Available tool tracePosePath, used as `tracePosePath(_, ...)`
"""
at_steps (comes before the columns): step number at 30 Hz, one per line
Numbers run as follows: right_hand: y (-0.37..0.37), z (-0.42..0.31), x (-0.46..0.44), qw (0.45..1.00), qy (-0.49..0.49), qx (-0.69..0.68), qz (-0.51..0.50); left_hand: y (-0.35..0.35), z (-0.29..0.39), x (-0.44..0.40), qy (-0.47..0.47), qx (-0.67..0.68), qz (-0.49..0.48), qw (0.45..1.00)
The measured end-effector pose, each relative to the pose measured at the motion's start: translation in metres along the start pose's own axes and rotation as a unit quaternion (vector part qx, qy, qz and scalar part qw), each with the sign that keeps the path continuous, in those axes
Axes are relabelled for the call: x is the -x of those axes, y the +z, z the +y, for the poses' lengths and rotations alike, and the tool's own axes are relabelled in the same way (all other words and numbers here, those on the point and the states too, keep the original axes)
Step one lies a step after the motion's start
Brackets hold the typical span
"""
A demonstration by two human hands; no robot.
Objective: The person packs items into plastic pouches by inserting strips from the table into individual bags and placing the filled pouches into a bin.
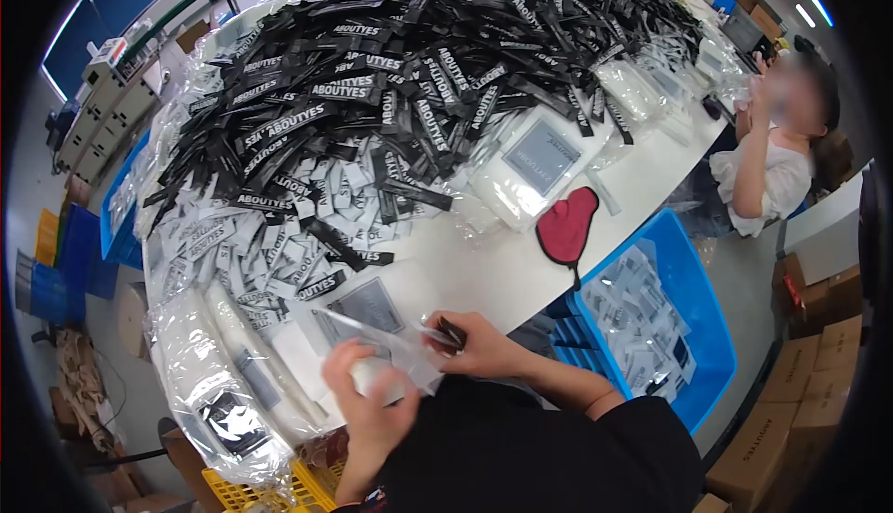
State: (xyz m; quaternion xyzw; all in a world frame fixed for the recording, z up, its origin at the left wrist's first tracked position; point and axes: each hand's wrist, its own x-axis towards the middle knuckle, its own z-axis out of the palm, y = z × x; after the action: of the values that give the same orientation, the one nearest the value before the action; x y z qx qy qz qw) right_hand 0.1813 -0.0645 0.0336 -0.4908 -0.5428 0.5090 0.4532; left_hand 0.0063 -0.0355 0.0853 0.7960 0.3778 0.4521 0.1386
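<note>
In my right hand (479, 346) a small black sachet (451, 333) is pinched between the fingers. A clear plastic bag (400, 346) stretches from that hand towards my left hand (372, 411). The left fingers are curved and smeared by motion. Something whitish shows between them, but whether they grip it I cannot tell. Just beyond the bag lies a flat clear pack with a grey label (367, 308). White sachets (265, 248) are heaped past it, mixed with a few black ones.
A large pile of black sachets (344, 85) covers the far table. Bagged packs (539, 164) and a red heart-shaped pad (567, 225) lie to the right. A blue bin (702, 327) of sachets stands beside me. Another person (767, 159) sits at right; cartons (791, 383) are stacked below.
</note>
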Motion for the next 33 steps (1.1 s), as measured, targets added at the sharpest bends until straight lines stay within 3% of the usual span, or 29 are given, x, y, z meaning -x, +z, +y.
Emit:
tracePosePath(2, 0.012, 0.0, 0.006, 0.99, -0.035, -0.125, -0.053, -0.002, -0.01, 0.011, 0.185, 0.117, -0.086, 0.972)
tracePosePath(4, 0.016, -0.009, 0.008, 0.989, -0.052, -0.138, -0.009, 0.001, -0.03, 0.006, 0.24, 0.104, -0.179, 0.948)
tracePosePath(7, 0.018, -0.007, 0.013, 0.972, 0.017, -0.218, 0.09, 0.015, -0.008, 0.0, 0.031, 0.193, -0.209, 0.958)
tracePosePath(10, 0.012, -0.008, 0.016, 0.954, 0.079, -0.253, 0.14, 0.038, -0.028, 0.024, -0.033, 0.153, -0.236, 0.959)
tracePosePath(11, 0.008, 0.002, 0.013, 0.949, 0.013, -0.26, 0.176, 0.04, -0.037, 0.028, -0.04, 0.148, -0.223, 0.963)
tracePosePath(14, -0.009, 0.002, -0.001, 0.865, -0.155, -0.455, 0.147, 0.042, -0.035, 0.028, -0.068, 0.084, -0.179, 0.978)
tracePosePath(17, -0.002, -0.011, -0.012, 0.888, -0.177, -0.409, 0.117, 0.05, -0.032, 0.031, -0.057, 0.169, -0.156, 0.972)
tracePosePath(20, 0.004, -0.015, -0.011, 0.991, -0.117, -0.043, 0.044, 0.052, -0.038, 0.036, 0.014, 0.218, -0.108, 0.97)
tracePosePath(21, 0.005, -0.013, -0.007, 0.983, -0.051, -0.174, 0.025, 0.047, -0.04, 0.031, 0.026, 0.21, -0.107, 0.971)
tracePosePath(22, 0.003, -0.011, -0.004, 0.981, -0.036, -0.187, 0.03, 0.042, -0.042, 0.027, 0.038, 0.203, -0.103, 0.973)
tracePosePath(25, 0.001, -0.002, 0.0, 0.97, 0.001, -0.233, 0.07, 0.009, -0.041, 0.014, -0.239, 0.243, -0.164, 0.926)
tracePosePath(28, 0.012, -0.021, -0.005, 0.971, -0.038, -0.211, 0.105, 0.003, -0.07, 0.016, -0.238, 0.195, -0.274, 0.911)
tracePosePath(29, 0.022, -0.031, -0.012, 0.93, -0.088, -0.262, 0.243, 0.005, -0.07, 0.013, -0.216, 0.192, -0.265, 0.92)
tracePosePath(31, 0.001, -0.027, -0.005, 0.965, -0.125, 0.002, 0.231, 0.004, -0.064, 0.009, -0.179, 0.187, -0.248, 0.934)
tracePosePath(33, -0.007, -0.025, -0.004, 0.955, -0.123, 0.195, 0.187, 0.008, -0.059, 0.012, -0.217, 0.177, -0.208, 0.937)
